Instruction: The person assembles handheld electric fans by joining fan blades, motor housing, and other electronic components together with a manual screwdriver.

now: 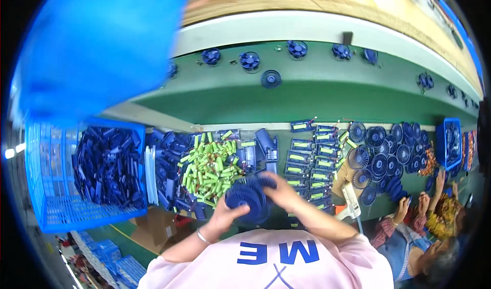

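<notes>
In front of my chest I hold several dark blue round fan covers, which overlap one another. My left hand is closed on their near left side, thumb over the rim. The fingers of my right hand are curled round the far right edge of the covers. Just beyond my left hand lies a heap of green cylindrical batteries with wires. Past my right hand stand rows of blue casings with green batteries in them.
A white glue gun lies right of my right forearm. More fan covers are piled at the right, near a co-worker's hands. At the left stands a blue crate of dark blue parts. Fans sit along the green belt beyond. A blurred blue sheet-like object fills the upper left.
</notes>
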Demonstrator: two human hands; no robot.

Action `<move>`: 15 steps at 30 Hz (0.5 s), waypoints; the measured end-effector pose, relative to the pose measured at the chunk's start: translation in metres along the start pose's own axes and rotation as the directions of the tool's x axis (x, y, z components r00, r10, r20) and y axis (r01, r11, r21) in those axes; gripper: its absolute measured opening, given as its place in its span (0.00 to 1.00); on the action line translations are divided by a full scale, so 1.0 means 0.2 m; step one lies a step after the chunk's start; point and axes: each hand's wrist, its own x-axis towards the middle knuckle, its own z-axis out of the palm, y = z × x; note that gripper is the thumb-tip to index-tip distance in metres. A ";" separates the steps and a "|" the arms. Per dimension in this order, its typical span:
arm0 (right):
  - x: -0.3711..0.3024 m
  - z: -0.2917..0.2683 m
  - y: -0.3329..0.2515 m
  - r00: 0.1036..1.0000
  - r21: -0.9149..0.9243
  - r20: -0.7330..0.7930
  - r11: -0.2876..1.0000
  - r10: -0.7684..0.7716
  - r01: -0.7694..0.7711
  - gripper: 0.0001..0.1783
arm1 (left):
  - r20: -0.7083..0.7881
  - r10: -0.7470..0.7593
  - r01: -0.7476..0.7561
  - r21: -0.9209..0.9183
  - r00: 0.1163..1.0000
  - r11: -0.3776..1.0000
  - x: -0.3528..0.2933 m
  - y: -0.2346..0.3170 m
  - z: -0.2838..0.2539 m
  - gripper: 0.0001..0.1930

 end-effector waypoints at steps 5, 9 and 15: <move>-0.36 0.23 0.16 0.965 0.017 0.263 1.000 0.016 -0.021 0.16 | -0.169 0.234 -0.146 0.417 0.958 0.897 -0.50 -0.30 0.00 0.30; -0.55 0.35 0.18 0.903 -0.094 0.430 0.995 0.006 0.038 0.20 | -0.171 0.413 -0.310 0.428 0.895 0.849 -0.77 -0.43 0.05 0.31; -0.64 0.38 0.44 0.406 -0.149 0.914 0.918 -0.014 0.368 0.37 | 0.174 0.214 -0.221 0.024 0.961 0.975 -1.00 -0.42 -0.15 0.36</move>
